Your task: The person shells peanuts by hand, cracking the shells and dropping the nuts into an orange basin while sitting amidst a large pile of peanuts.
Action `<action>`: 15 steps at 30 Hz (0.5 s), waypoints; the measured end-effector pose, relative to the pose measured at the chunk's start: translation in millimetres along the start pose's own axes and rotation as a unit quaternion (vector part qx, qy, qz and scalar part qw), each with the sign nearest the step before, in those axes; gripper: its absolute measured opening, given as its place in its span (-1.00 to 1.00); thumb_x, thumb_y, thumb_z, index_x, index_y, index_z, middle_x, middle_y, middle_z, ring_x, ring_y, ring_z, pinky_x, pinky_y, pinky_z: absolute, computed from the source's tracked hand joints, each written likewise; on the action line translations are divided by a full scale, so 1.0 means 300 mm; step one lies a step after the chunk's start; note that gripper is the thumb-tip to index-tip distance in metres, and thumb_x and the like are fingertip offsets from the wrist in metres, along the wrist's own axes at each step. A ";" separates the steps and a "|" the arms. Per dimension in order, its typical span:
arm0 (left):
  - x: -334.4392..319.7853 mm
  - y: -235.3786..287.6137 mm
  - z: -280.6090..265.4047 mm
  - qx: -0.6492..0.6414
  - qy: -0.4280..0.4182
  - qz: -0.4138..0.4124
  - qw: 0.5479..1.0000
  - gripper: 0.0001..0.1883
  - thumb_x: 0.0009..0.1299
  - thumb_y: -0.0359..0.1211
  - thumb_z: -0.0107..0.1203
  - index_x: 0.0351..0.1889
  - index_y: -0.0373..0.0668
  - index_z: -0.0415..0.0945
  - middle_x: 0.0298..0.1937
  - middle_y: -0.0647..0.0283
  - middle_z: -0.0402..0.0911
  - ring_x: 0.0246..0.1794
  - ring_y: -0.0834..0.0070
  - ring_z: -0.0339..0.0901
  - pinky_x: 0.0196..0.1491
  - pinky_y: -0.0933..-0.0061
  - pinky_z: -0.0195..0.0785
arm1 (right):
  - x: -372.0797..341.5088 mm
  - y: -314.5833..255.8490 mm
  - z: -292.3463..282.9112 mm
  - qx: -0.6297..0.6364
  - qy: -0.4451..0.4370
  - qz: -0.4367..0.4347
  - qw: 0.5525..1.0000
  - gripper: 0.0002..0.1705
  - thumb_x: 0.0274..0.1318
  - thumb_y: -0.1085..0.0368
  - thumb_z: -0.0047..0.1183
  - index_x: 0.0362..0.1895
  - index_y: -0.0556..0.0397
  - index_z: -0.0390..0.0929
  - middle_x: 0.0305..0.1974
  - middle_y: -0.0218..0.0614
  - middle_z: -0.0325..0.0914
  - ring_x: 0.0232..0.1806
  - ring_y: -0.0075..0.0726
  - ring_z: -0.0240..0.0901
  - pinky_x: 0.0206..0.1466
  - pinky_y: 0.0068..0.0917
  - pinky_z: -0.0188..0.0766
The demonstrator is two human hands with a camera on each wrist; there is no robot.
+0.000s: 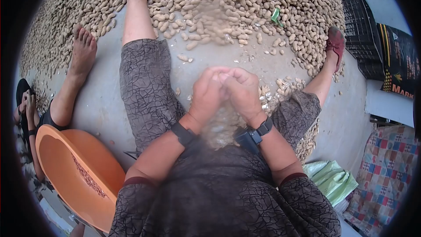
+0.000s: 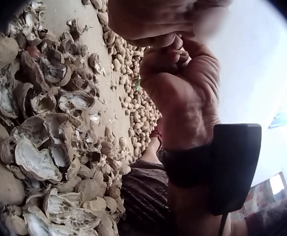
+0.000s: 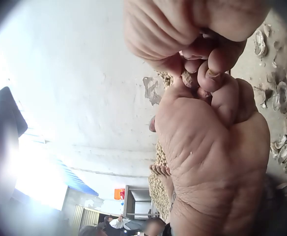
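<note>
My left hand (image 1: 206,91) and right hand (image 1: 244,91) meet in front of my body, fingers curled in and thumbs side by side. Between the fingertips a small piece of a tan peanut (image 3: 187,79) shows in the right wrist view; the rest is hidden by the fingers. In that view the left hand (image 3: 207,147) lies below and the right hand (image 3: 197,22) above. Under both hands, between my legs, is a heap of cracked peanut shells (image 2: 38,157), many with their white insides up.
A large pile of unshelled peanuts (image 1: 245,0) spreads across the floor ahead. On the left stands an orange basin (image 1: 57,153) with reddish kernels (image 1: 87,177), beside another person's bare foot (image 1: 83,55). A black crate (image 1: 357,30), a printed sack (image 1: 398,59) and a green sack (image 1: 332,182) are at right.
</note>
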State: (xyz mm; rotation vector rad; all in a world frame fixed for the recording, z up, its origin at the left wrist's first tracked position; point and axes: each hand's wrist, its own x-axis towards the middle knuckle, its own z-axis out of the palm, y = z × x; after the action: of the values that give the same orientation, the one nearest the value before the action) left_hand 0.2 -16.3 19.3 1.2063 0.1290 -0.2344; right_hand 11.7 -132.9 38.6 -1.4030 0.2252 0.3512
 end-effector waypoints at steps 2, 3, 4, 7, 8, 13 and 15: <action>0.000 -0.012 -0.011 -0.010 -0.006 -0.022 1.000 -0.76 0.43 -0.35 -0.21 -0.08 -0.23 0.44 -0.32 0.35 0.43 -0.36 0.69 0.36 -0.34 0.61 0.36 | -0.004 -0.004 0.004 -0.010 0.003 -0.003 1.000 -0.85 0.15 0.35 -0.01 -0.37 0.18 0.53 -0.52 -0.45 0.50 -0.54 -0.69 0.37 -0.47 -0.72 0.29; 0.004 -0.020 -0.014 0.078 0.002 0.035 0.996 -0.76 0.43 -0.35 -0.20 -0.09 -0.23 0.44 -0.33 0.37 0.41 -0.36 0.69 0.35 -0.34 0.61 0.34 | -0.007 -0.005 0.006 -0.019 0.006 -0.005 1.000 -0.85 0.16 0.36 -0.02 -0.38 0.18 0.53 -0.52 -0.45 0.51 -0.53 -0.68 0.38 -0.45 -0.72 0.30; 0.006 -0.025 -0.016 0.165 0.009 0.091 0.982 -0.77 0.43 -0.34 -0.19 -0.10 -0.23 0.44 -0.35 0.38 0.39 -0.35 0.69 0.34 -0.34 0.62 0.33 | -0.011 -0.006 0.010 -0.019 0.006 -0.005 1.000 -0.85 0.16 0.36 -0.02 -0.38 0.18 0.53 -0.52 -0.45 0.51 -0.53 -0.68 0.38 -0.45 -0.72 0.30; 0.009 -0.009 -0.024 -0.059 0.011 -0.070 0.996 -0.78 0.42 -0.35 -0.16 -0.12 -0.26 0.44 -0.36 0.37 0.37 -0.32 0.68 0.34 -0.32 0.62 0.31 | -0.025 -0.010 0.022 -0.019 0.008 -0.045 0.999 -0.87 0.17 0.38 -0.03 -0.36 0.18 0.52 -0.49 -0.43 0.53 -0.51 -0.67 0.41 -0.41 -0.72 0.34; 0.012 -0.003 -0.024 -0.059 0.012 -0.070 0.996 -0.78 0.42 -0.35 -0.16 -0.12 -0.26 0.44 -0.36 0.37 0.37 -0.32 0.68 0.34 -0.32 0.62 0.31 | -0.029 -0.011 0.026 -0.012 0.013 -0.058 0.998 -0.88 0.17 0.40 -0.03 -0.36 0.18 0.52 -0.47 -0.42 0.54 -0.49 -0.65 0.42 -0.40 -0.70 0.36; 0.070 -0.041 -0.069 0.217 -0.090 0.112 0.965 -0.71 0.46 -0.31 -0.25 -0.11 -0.29 0.43 -0.42 0.40 0.42 -0.55 0.76 0.26 -0.52 0.72 0.15 | -0.029 0.007 0.012 -0.038 0.017 -0.105 0.994 -0.94 0.13 0.43 0.01 -0.34 0.17 0.51 -0.43 -0.42 0.57 -0.45 -0.66 0.44 -0.39 -0.68 0.38; 0.076 -0.046 -0.079 0.082 -0.088 0.009 0.993 -0.76 0.44 -0.32 -0.19 -0.17 -0.26 0.46 -0.38 0.39 0.43 -0.47 0.73 0.29 -0.41 0.66 0.22 | -0.031 0.006 -0.004 -0.253 -0.003 -0.209 0.945 -0.92 0.01 0.40 0.13 -0.38 0.12 0.51 -0.51 -0.40 0.54 -0.52 -0.55 0.45 -0.47 -0.59 0.36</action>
State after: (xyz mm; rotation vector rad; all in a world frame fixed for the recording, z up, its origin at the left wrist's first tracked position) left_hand 19.4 -1.2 -6.8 1.3441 -0.0559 -0.3401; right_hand 2.5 -134.7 39.9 -1.9075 -0.1859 0.0547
